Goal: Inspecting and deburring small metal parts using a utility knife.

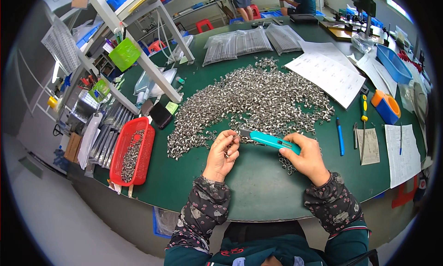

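My right hand [305, 156] is closed around a teal utility knife [270, 140], its tip pointing left toward my other hand. Between the fingertips of my left hand [223, 156] is a small metal ring [234, 137], close to the knife's tip; whether the two touch I cannot tell. More rings seem to lie in the curl of the left fingers, partly hidden. Just beyond both hands spreads a wide heap of small silvery metal rings [249, 97] on the green table [263, 196]. A few loose rings lie beside my right hand.
At the left edge stands a red plastic basket [148, 148] holding metal rings, near a black phone [160, 115]. Bagged metal rods [251, 42] and paper sheets [326, 76] lie beyond the heap. To the right are a blue pen [340, 136], a screwdriver [364, 110] and a tape roll [386, 106].
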Tool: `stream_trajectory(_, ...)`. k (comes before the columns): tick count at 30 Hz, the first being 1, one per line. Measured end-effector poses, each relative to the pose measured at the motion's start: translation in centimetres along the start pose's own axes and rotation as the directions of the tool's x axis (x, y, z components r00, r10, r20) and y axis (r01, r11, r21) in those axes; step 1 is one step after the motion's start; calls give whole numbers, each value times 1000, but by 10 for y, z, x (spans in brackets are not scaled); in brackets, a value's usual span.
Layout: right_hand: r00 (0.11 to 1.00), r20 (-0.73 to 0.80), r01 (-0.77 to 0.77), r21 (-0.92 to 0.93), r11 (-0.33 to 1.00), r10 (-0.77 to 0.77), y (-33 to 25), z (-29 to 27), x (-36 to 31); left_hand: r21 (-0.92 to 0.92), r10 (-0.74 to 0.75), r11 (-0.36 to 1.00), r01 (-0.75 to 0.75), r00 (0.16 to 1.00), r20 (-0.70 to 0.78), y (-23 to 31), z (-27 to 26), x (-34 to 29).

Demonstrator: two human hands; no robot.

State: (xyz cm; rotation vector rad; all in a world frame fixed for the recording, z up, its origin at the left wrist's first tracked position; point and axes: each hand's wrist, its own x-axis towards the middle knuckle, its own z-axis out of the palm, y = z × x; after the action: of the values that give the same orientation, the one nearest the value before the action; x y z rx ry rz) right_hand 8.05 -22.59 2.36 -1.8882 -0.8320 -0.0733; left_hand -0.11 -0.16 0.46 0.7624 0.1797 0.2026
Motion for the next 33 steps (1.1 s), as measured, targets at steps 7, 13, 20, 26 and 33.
stream_trajectory(7, 990, 124, -75, 35, 997, 71, 5, 4, 0, -14, 3, 1000, -2, 999, 42, 0, -5, 5)
stream_trajectory(13, 984, 152, -93, -23, 995, 96, 0, 2, 1, -18, -9, 1000, 10, 998, 63, -1, -7, 5)
stream_trajectory(20, 998, 45, -45, -4, 999, 45, 0, 1, 2, -52, -25, 998, 27, 999, 45, -2, -8, 5)
stream_trajectory(26, 998, 36, -50, -27, 998, 51, 2, 3, 0, 102, 37, 994, -39, 999, 22, -1, -3, 5)
stream_trajectory(33, 992, 95, -84, 9, 996, 83, 2, 4, 0, 97, 56, 994, -59, 998, 30, -1, -5, 5)
